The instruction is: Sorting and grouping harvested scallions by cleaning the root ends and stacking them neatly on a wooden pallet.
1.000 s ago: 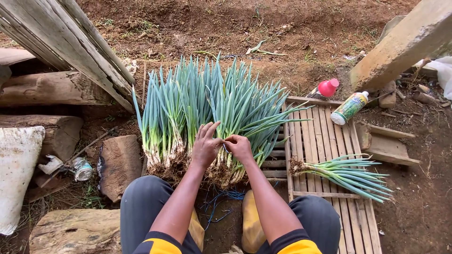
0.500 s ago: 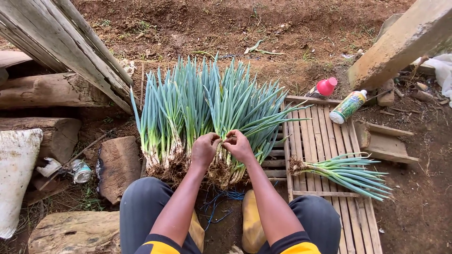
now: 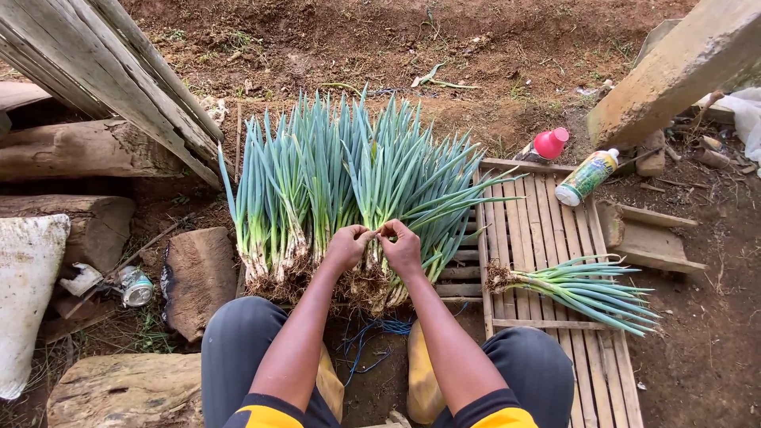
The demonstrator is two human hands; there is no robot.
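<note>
A bundle of green onions is laid on the bare soil, leaves fanned away from the person and muddy roots toward the knees. Both hands are brought together over the lower stalks, just above the roots. The left hand and the right hand are each pinched shut, fingertips nearly touching, on what looks like a thin tie around the bundle; the tie itself is too fine to be made out for certain. The step in hand is judged to be the binding of the bundle. For the next move, tension would have to be kept on both ends while a knot is drawn tight, so that the stalks are not let loose. Blue string is seen on the ground between the yellow boots. A smaller bunch is laid apart on the slatted wooden pallet to the right, near a plastic bottle and a red cap.
</note>
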